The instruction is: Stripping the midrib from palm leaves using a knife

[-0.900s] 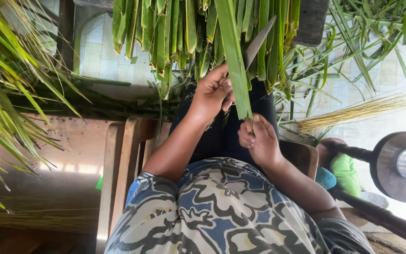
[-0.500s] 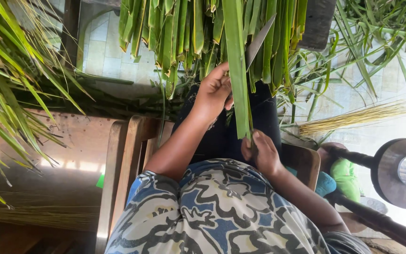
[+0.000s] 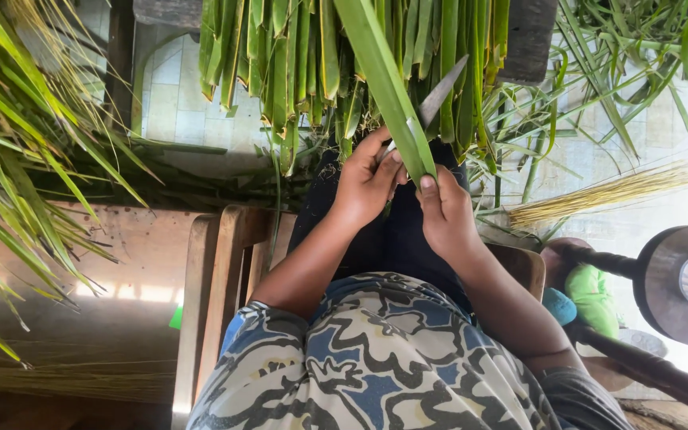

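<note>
The left hand [image 3: 368, 183] is closed around the handle of a grey metal knife blade [image 3: 439, 94]; the blade projects up and to the right from the fist, its tip among the hanging leaves. The handle itself is hidden inside the curled fingers. The right hand [image 3: 443, 211] pinches the long flat green palm leaf [image 3: 384, 87] at its lower end: the thumb lies on the front face of the leaf and the other fingers are folded behind it. The two hands sit just beside each other, thumbs almost touching, at the centre of the view above the person's lap.

The palm leaf runs from the top centre of the view diagonally down to the right hand. The blade meets the leaf just above the right thumb; whether the edge is in the leaf cannot be told.

Behind the hands, at the far centre, hangs a dense bundle of cut green leaf strips [image 3: 296, 64]. To the left, a spray of loose yellow-green fronds [image 3: 17, 159] spreads over the floor. At the right lies a bundle of thin pale yellow leaf ribs [image 3: 607, 191]. The person sits on a brown wooden chair [image 3: 209, 302] and wears a blue, cream and black patterned shirt [image 3: 376, 358]. A round metal disc on a dark rod [image 3: 678, 283] stands at the near right.
</note>
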